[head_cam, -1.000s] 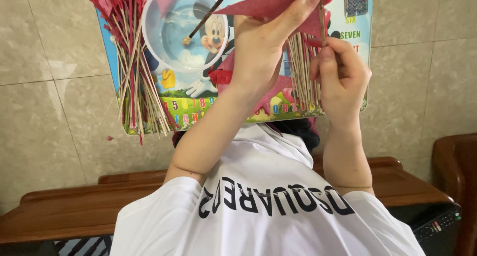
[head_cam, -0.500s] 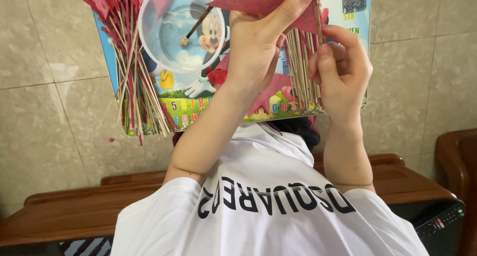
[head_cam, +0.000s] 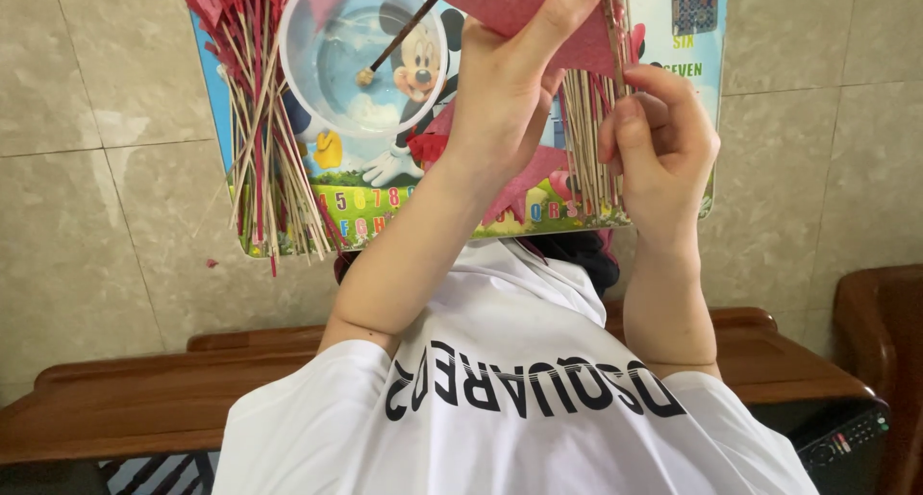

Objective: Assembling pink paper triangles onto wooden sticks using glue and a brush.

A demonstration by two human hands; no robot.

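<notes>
Beige floor tiles form the background, with a dark wooden bench along the lower edge and the person's white shirt in the foreground. A colourful cartoon board serves as the work surface. On it stand a clear plastic bowl holding a little pale liquid and a dark-handled brush. Left of the bowl lies a bundle of sticks with red paper attached, and right of centre a bundle of plain sticks.

The left hand is closed on a red paper triangle, thumb below and fingers above, holding it clear of the board near the top of the view. The right hand pinches a thin stick between thumb and forefinger, upright along the triangle's right edge.

Compared with a second ago, both hands sit slightly higher and closer together, and the right thumb has slid up the stick. Stick and paper edge now appear to touch, which suggests the two are being pressed together. Whether they adhere cannot be told. More red paper pieces lie under the left wrist.
</notes>
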